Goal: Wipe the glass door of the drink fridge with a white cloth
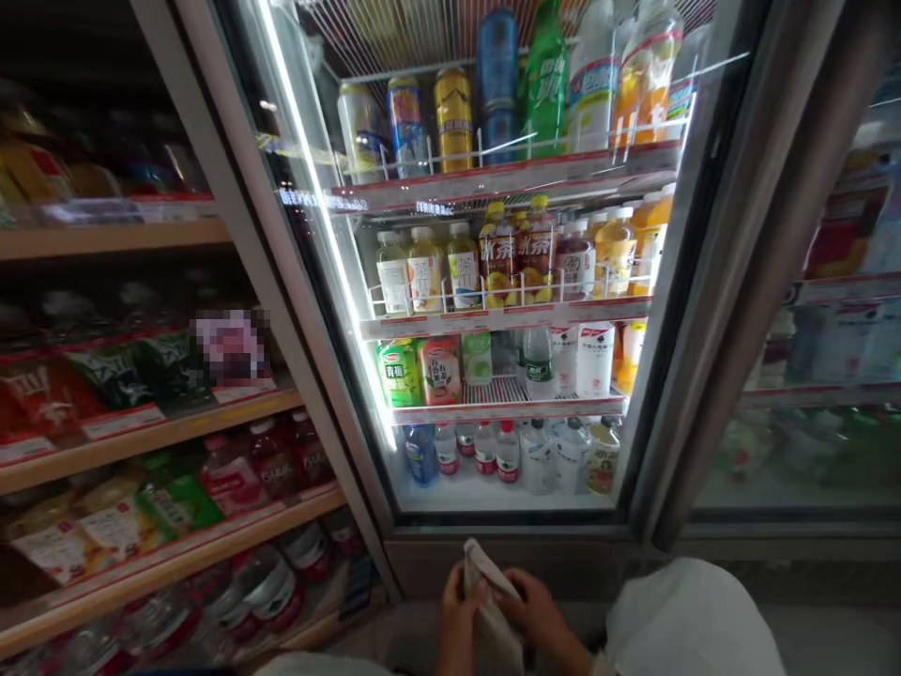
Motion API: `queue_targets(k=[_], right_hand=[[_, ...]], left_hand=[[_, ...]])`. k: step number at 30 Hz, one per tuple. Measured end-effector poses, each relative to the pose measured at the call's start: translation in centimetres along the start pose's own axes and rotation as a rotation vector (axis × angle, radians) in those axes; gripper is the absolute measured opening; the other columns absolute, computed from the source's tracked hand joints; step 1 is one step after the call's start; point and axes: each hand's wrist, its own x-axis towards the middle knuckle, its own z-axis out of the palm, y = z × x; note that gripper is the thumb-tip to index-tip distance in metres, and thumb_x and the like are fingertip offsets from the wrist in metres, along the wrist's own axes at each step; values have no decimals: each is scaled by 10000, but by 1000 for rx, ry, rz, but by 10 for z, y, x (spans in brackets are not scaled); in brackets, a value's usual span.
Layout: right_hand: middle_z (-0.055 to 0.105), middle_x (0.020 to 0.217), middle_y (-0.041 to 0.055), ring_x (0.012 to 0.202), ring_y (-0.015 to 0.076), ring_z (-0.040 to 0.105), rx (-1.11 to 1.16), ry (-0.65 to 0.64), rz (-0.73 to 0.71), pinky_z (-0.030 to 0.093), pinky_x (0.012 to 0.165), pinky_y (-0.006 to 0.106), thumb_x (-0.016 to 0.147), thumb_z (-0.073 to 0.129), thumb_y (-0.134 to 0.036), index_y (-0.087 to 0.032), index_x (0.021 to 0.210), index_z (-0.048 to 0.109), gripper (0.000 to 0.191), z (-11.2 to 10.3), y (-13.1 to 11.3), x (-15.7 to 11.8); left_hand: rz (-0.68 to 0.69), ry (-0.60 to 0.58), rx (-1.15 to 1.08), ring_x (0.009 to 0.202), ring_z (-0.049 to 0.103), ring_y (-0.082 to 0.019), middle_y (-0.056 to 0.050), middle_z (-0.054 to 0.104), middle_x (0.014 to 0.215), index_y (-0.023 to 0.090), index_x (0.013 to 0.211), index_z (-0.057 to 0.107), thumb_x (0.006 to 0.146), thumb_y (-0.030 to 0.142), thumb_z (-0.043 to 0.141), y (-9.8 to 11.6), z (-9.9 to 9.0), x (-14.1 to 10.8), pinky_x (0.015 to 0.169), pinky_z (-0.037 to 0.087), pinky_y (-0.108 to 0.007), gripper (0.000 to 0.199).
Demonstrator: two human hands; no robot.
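Low in the view, in front of the fridge's bottom edge, both my hands hold a folded light-grey cloth (501, 624). My left hand (461, 601) is closed around its left side, and my right hand (531, 606) grips it from the right. One end of the cloth sticks up between the hands; its lower end runs out of the frame. Just beyond stands a lit drinks fridge with a glass door (507, 516), its shelves carrying several bottles and cans. Some fingers are hidden by the cloth.
Wooden shelves (175, 432) with juice and soft-drink bottles rise on the left. A metal door frame (739, 282) and another glass-fronted cooler (831, 376) are on the right. Something white and rounded (694, 620), perhaps clothing, fills the lower right.
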Motion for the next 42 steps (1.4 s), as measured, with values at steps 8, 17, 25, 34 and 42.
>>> queue_targets(k=[8, 17, 25, 34, 42], right_hand=[[474, 623, -47, 604, 128, 428, 74, 14, -73, 357, 566, 242, 727, 615, -620, -215, 710, 531, 414, -20, -71, 9], [678, 822, 15, 812, 197, 605, 68, -3, -222, 453, 754, 292, 652, 685, -307, -223, 720, 513, 204, -39, -112, -1], [675, 987, 78, 910, 230, 638, 266, 215, -3, 484, 750, 318, 554, 776, -583, -223, 865, 566, 520, -44, -104, 18], [626, 741, -1, 668, 150, 565, 277, 64, -4, 450, 642, 277, 513, 823, -618, -204, 751, 624, 517, -47, -115, 17], [603, 634, -20, 599, 123, 516, 185, -54, -68, 394, 567, 244, 565, 827, -574, -173, 749, 683, 464, -59, -132, 15]], left_hand=[[132, -68, -131, 1052, 661, -264, -96, 707, 1128, 214, 1128, 661, 563, 563, 852, 63, 25, -8, 900, 504, -335, 691], [-4, -94, -137, 819, 678, -229, -71, 732, 850, 163, 896, 719, 422, 506, 922, 59, 33, -20, 735, 512, -309, 619], [41, -98, -288, 979, 681, -251, -77, 750, 960, 186, 973, 744, 528, 553, 877, 87, 40, -28, 865, 517, -331, 592], [6, -95, -385, 986, 691, -244, -66, 745, 1000, 184, 1008, 710, 527, 493, 901, 108, 48, -31, 864, 527, -322, 602], [84, -99, -286, 775, 674, -181, -36, 719, 854, 166, 941, 679, 457, 351, 925, 114, 52, -32, 705, 514, -269, 574]])
